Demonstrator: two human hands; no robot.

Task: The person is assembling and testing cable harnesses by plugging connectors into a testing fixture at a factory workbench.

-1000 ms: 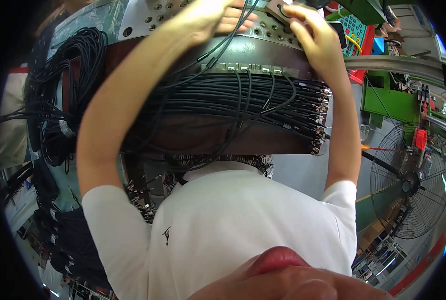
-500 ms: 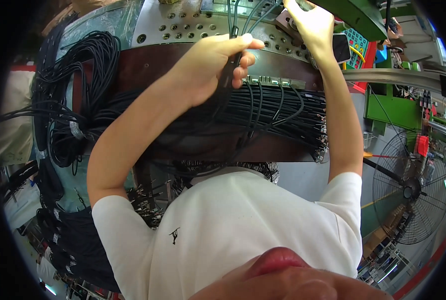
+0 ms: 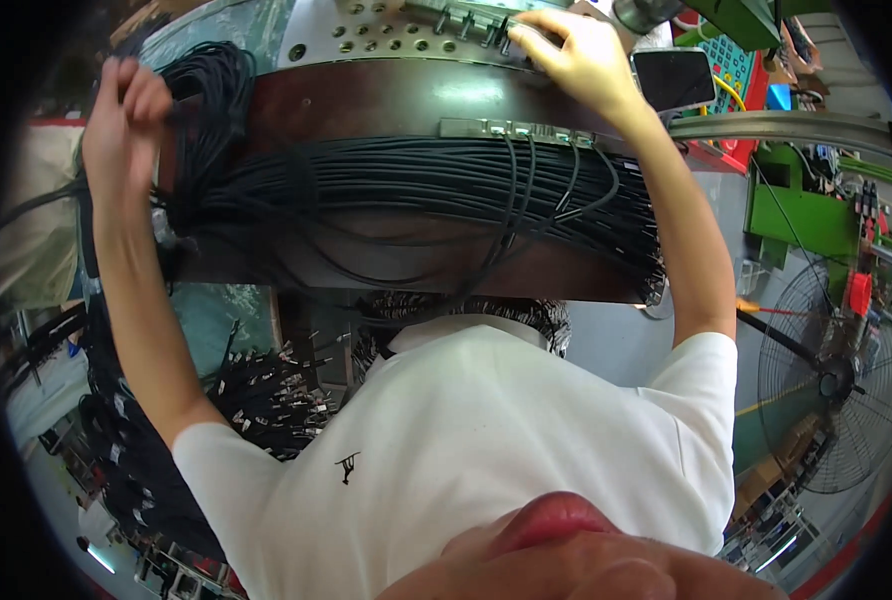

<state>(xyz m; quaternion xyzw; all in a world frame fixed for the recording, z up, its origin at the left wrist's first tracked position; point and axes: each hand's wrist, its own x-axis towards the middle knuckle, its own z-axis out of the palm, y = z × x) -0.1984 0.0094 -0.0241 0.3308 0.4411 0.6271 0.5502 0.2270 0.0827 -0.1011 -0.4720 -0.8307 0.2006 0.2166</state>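
My right hand [image 3: 581, 65] grips the right end of a long metal fixture bar [image 3: 466, 25] with several small pegs, over the perforated metal plate of the machine. At the far left my left hand [image 3: 126, 130] is raised beside a hanging coil of black cables [image 3: 221, 85]. Its fingers look curled but are smeared by motion, and I cannot see anything in them. Between the hands, a second metal strip [image 3: 466, 128] lies on the brown board, with several black cables seated by their ends along it.
A thick bundle of black cables [image 3: 366, 175] lies across the brown board [image 3: 366, 100]. Right of my right hand are a phone [image 3: 674, 80] and a red control box with green buttons [image 3: 726, 70]. A metal rail [image 3: 786, 127] and a large fan [image 3: 826, 380] stand at the right.
My left hand has swung far left from the middle; the cables it held there are gone from that place. My right hand has come nearer and left, onto the fixture bar.
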